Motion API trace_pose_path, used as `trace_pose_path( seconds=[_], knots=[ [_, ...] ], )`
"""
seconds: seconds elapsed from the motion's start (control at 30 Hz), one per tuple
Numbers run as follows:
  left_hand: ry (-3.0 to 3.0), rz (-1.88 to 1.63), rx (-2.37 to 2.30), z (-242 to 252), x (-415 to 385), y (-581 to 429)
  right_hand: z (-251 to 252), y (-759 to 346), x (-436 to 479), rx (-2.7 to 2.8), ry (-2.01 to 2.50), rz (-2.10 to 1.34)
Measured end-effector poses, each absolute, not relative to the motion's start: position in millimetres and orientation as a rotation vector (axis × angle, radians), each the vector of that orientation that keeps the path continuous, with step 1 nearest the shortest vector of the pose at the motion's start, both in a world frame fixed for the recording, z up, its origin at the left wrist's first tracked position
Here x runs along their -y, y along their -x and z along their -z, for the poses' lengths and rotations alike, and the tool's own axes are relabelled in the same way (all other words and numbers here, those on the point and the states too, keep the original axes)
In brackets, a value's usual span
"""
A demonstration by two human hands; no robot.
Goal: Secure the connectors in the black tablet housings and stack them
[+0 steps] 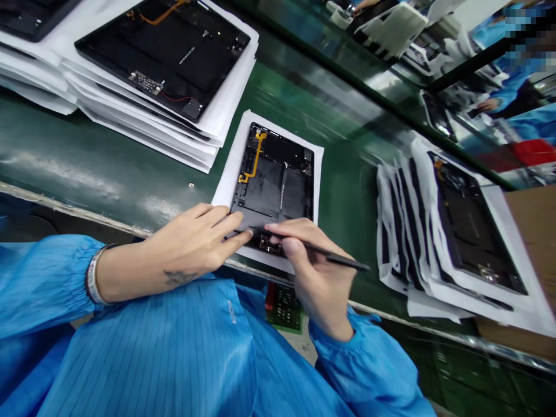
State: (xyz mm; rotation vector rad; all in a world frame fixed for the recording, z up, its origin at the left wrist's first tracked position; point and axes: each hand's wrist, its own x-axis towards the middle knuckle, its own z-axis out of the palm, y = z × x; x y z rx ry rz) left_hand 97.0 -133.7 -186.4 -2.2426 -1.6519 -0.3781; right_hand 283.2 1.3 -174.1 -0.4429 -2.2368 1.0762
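Two bare hands are working over an opened tablet [273, 179], which is lying on a white paper sheet [226, 179] at the near edge of a green workbench [108, 168]. Its back is off, showing dark internal panels, a bright orange flex cable [254, 156] running down one side, and a small circuit board [269, 244] at the near end. The person's left hand [195, 237] is lying open, fingers pressing on the tablet's near corner. The right hand [313, 272] is closed in a pen grip around a slim black stylus-shaped tool [343, 258], its tip reaching the left fingertips [247, 234] at the tablet's near end. Blue striped smock sleeves [43, 284] are gathered at both wrists, with a metal bracelet [92, 275] showing on the left wrist. Several similar opened tablets are sitting on a paper-interleaved stack [165, 52] beyond the work, and another is resting on black-and-white striped sheets [473, 231] to the right. A cardboard box [532, 231] is standing at the far right. Small markings are showing on the panels, but no brand or writing can be read. A co-worker's hand [489, 104] is showing at the upper right.
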Motion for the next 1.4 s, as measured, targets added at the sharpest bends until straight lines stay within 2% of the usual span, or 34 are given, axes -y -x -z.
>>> trace_pose_path(
  seconds=[0.2,0.67,1.13,1.4],
  knots=[
    [2.202,0.387,1.686,189.7,134.9,-103.3,176.9,-265.4,-1.1,2.257,0.447,-1.184],
    [2.199,0.392,1.669,192.7,134.3,-102.6,174.2,-263.1,-0.5,2.389,0.294,-1.017],
    [2.225,0.619,1.540,194.0,143.3,-81.5,173.9,-264.2,-3.8,2.416,0.237,-1.030],
    [2.273,0.491,1.492,186.1,134.5,-77.6,173.0,-263.3,-4.1,2.420,0.225,-1.054]
  ],
)
